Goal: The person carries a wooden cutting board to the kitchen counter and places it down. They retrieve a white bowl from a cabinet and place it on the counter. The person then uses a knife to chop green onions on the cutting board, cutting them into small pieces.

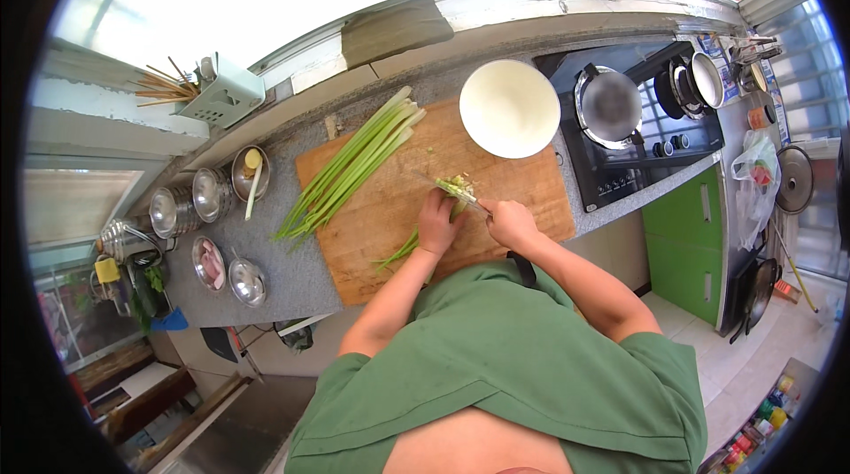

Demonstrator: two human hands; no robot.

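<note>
My left hand (437,223) presses down on a small bunch of green stalks (400,250) lying on the wooden cutting board (372,208). My right hand (509,223) grips the handle of a knife (460,194), whose blade rests across the cut end of the stalks. A little heap of chopped green pieces (457,182) lies just beyond the blade. A longer bundle of uncut green stalks (350,164) stretches diagonally over the board's left side. An empty white bowl (508,108) stands at the board's far right corner.
Several steel bowls and pots (212,195) stand on the grey counter (301,275) to the left. A gas stove (637,133) with a lidded pan (607,107) is on the right. A utensil holder (221,93) sits by the window. Green cabinets (686,244) are below the stove.
</note>
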